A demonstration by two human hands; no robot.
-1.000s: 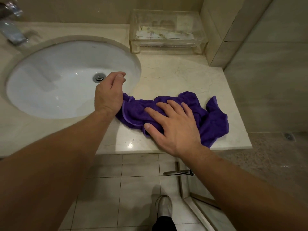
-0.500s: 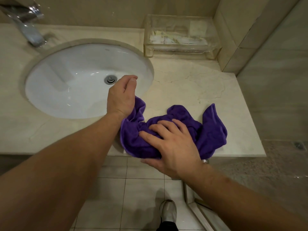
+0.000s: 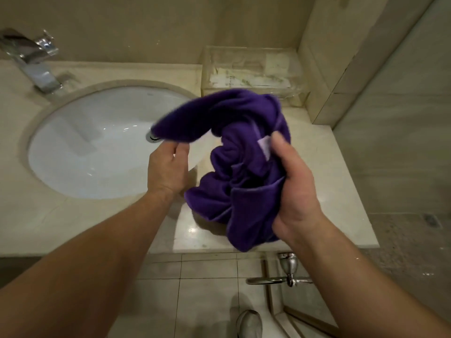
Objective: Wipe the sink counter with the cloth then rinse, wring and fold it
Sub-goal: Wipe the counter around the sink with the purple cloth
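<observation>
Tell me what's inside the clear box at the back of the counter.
The clear box holds pale flat packets or papers, too blurred to identify. The raised purple cloth covers the box's lower front edge, hiding anything there.

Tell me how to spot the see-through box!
Start at the round white sink basin set in the beige marble counter. Look right, to the back corner by the wall: the clear plastic box holding pale packets sits there, the only transparent thing around.

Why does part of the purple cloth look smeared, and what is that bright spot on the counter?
Head view: the cloth has motion blur at its upper-left flap; the bright spot is lamp glare on the glossy counter; wide-angle distortion bends the walls.
</observation>
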